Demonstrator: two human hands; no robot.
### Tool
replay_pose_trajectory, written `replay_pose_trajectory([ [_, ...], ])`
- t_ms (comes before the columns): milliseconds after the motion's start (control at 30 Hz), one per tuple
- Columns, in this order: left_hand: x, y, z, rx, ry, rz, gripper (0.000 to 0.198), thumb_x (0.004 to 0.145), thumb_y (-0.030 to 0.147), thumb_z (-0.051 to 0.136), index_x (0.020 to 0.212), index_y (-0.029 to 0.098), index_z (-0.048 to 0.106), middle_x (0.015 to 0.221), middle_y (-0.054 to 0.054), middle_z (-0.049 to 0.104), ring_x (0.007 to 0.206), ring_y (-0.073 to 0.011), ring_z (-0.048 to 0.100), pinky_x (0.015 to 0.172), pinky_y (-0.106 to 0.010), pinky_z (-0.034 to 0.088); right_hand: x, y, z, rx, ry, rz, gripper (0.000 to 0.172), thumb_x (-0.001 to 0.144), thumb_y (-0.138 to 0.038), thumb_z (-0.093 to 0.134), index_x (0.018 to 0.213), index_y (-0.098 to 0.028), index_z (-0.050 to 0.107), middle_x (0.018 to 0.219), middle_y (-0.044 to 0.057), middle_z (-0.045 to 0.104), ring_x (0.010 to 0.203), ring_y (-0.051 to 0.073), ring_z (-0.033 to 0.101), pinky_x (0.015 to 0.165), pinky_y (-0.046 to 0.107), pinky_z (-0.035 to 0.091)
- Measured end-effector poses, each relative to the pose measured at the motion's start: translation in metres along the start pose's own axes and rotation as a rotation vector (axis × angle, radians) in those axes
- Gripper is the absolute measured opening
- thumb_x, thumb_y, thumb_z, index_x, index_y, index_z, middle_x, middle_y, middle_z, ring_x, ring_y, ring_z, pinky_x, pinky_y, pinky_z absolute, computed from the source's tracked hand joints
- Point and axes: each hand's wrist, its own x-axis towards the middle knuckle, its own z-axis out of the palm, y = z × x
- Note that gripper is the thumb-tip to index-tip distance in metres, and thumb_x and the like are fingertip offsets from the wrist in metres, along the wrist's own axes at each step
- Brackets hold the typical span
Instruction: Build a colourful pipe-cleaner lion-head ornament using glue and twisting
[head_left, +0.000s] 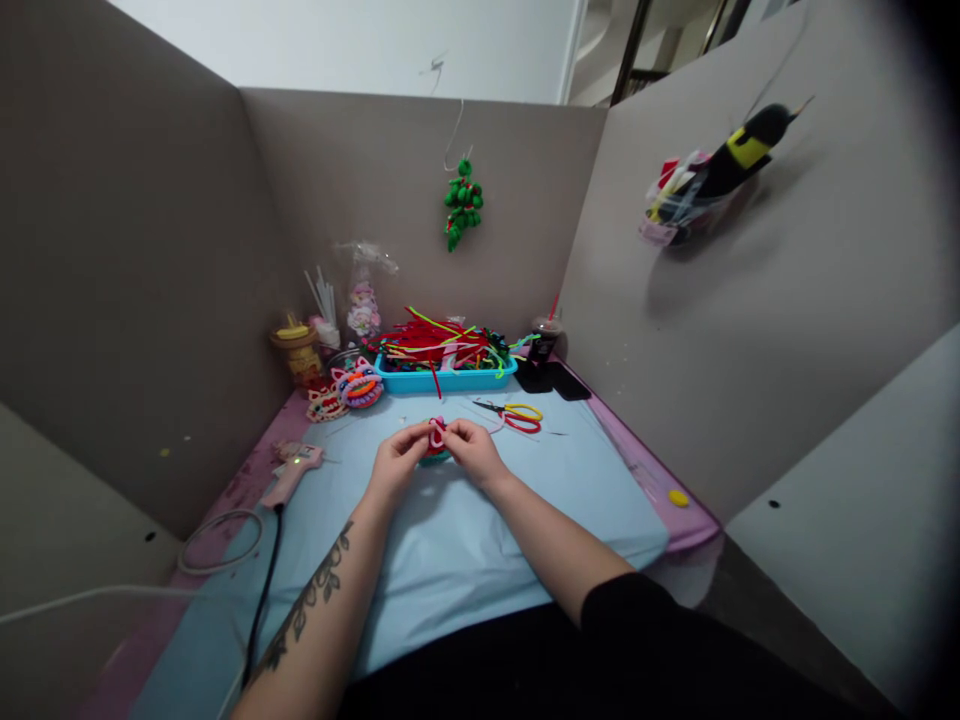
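Between my two hands is a small pipe-cleaner craft piece (pixel 436 437), red and pink with teal at its lower edge. The fingers of my left hand (pixel 397 458) pinch it from the left. My right hand (pixel 472 450) grips its right side, thumb and fingertips close together. Part of the piece is hidden behind the fingers. Beyond my right hand, scissors (pixel 521 417) with one yellow and one red handle lie on the light blue cover (pixel 450 530).
A blue tray (pixel 446 381) heaped with pipe cleaners stands at the back. Left of it sit finished-looking fuzzy heads (pixel 358 384) and a lidded cup (pixel 297 352). A corded pink glue gun (pixel 291 474) lies at left. A drink cup (pixel 544 340) and black phone-like slabs (pixel 551 379) are back right.
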Motion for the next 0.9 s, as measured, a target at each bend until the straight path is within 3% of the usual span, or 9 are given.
replay_pose_trajectory([
  [233, 0.002, 0.000, -0.007, 0.133, -0.068, 0.083, 0.037, 0.071, 0.039, 0.068, 0.099, 0.016, 0.072, 0.109, -0.012, 0.068, 0.105, -0.0279, 0.059, 0.095, -0.040, 0.043, -0.001, 0.002, -0.001, -0.088, -0.011, -0.079, 0.015, 0.077, -0.030, 0.056, 0.072, -0.017, 0.058, 0.064, -0.002, 0.053, 0.058, 0.011, 0.047, 0.058, 0.023, 0.039],
  [367, 0.005, -0.006, -0.011, 0.139, 0.013, 0.098, 0.037, 0.069, 0.037, 0.068, 0.100, 0.015, 0.071, 0.107, -0.012, 0.069, 0.102, -0.0268, 0.061, 0.093, -0.040, 0.044, -0.004, 0.001, -0.004, -0.219, 0.085, -0.306, 0.014, 0.079, -0.026, 0.056, 0.090, -0.019, 0.059, 0.088, 0.003, 0.057, 0.071, 0.013, 0.053, 0.063, 0.025, 0.045],
  [500, 0.006, -0.010, -0.012, 0.146, -0.006, 0.106, 0.033, 0.072, 0.033, 0.065, 0.098, 0.016, 0.072, 0.107, -0.011, 0.068, 0.099, -0.0256, 0.062, 0.088, -0.037, 0.048, -0.007, -0.001, -0.007, -0.456, -0.004, -0.554, 0.012, 0.079, -0.020, 0.058, 0.091, -0.021, 0.062, 0.101, 0.007, 0.051, 0.091, 0.018, 0.054, 0.076, 0.032, 0.049],
  [700, 0.003, -0.006, -0.008, 0.081, -0.044, 0.036, 0.033, 0.072, 0.032, 0.066, 0.098, 0.014, 0.071, 0.097, -0.011, 0.069, 0.084, -0.0213, 0.063, 0.074, -0.030, 0.051, -0.008, 0.001, -0.004, -0.624, -0.057, -0.604, 0.008, 0.084, -0.021, 0.054, 0.087, -0.021, 0.062, 0.104, 0.009, 0.048, 0.091, 0.018, 0.054, 0.083, 0.035, 0.048],
  [800, 0.001, -0.002, -0.006, -0.043, -0.045, -0.032, 0.046, 0.069, 0.031, 0.069, 0.112, 0.014, 0.063, 0.095, -0.009, 0.068, 0.075, -0.0160, 0.062, 0.067, -0.026, 0.050, -0.007, 0.002, -0.003, -0.602, -0.081, -0.601, 0.009, 0.086, -0.019, 0.051, 0.088, -0.021, 0.059, 0.103, 0.009, 0.050, 0.095, 0.019, 0.054, 0.085, 0.036, 0.048],
  [900, 0.000, 0.001, -0.003, -0.189, -0.022, -0.137, 0.075, 0.067, 0.030, 0.073, 0.134, 0.022, 0.041, 0.100, -0.007, 0.066, 0.073, -0.0140, 0.062, 0.061, -0.024, 0.049, -0.007, 0.003, -0.002, -0.553, -0.092, -0.597, 0.009, 0.087, -0.019, 0.049, 0.088, -0.021, 0.058, 0.100, 0.008, 0.050, 0.097, 0.019, 0.053, 0.087, 0.036, 0.048],
])
